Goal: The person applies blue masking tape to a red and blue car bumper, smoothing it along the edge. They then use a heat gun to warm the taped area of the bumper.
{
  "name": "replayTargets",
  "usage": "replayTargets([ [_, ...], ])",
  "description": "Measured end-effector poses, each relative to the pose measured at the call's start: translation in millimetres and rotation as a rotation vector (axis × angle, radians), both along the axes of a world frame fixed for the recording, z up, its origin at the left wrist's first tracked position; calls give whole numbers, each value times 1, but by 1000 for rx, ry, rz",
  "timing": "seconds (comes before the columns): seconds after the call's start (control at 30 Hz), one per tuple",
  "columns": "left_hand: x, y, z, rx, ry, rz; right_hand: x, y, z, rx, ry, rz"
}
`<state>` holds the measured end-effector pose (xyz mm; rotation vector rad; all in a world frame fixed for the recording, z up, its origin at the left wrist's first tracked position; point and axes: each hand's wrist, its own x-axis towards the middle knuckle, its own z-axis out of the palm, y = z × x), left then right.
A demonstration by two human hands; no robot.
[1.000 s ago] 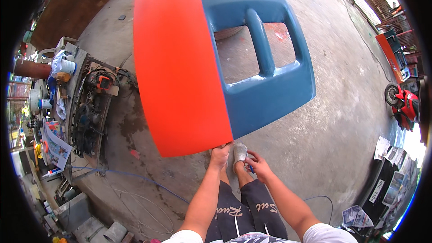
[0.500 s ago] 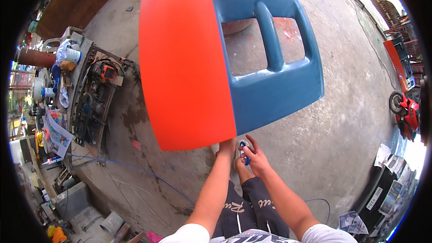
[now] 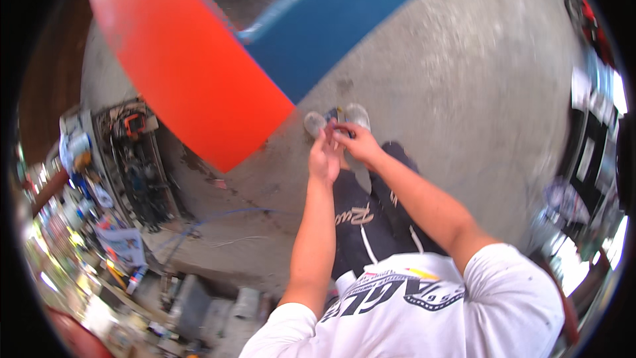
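Observation:
My left hand [image 3: 322,158] is raised in front of me, palm partly turned up and fingers reaching forward, somewhat blurred. My right hand [image 3: 360,146] comes to its fingertips from the right, its fingers bent together in a pinch. Whatever lies between those fingers is too small and blurred to make out. Just beyond both hands, apart from them, a large curved panel [image 3: 199,86] stands at the upper left, painted glossy orange on one side. Its other side is dark blue, with openings divided by a bar. The panel's far end is cut off.
Below the hands are my shoes [image 3: 356,117] on the concrete floor [image 3: 477,79]. A cluttered workbench [image 3: 126,166] with tools stands at the left. Thin hoses [image 3: 228,212] cross the floor near it. A black bumper [image 3: 583,152] lies at the right, below a red motorcycle [image 3: 589,23].
My view has turned and dropped, so the panel now sits higher and farther left. My left hand has come away from the panel's near edge, and both hands have met.

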<state>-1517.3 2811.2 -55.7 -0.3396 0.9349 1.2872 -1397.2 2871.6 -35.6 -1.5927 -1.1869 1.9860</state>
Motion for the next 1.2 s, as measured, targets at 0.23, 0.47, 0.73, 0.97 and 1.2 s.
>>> replayTargets([
  [0.23,-9,5,5,-192,425,-289,5,-33,-34,108,-244,-22],
  [0.47,-29,32,57,-235,631,-156,53,-41,-25,-240,-65,-102],
  [0.73,-34,80,109,-37,59,237,96,-34,-18,-47,-138,-222],
  [0.97,-30,71,91,41,11,165,113,-17,28,-217,-98,-235],
  [1.2,-108,-115,111,-343,696,-642,75,-9,110,-122,-261,-80],
])
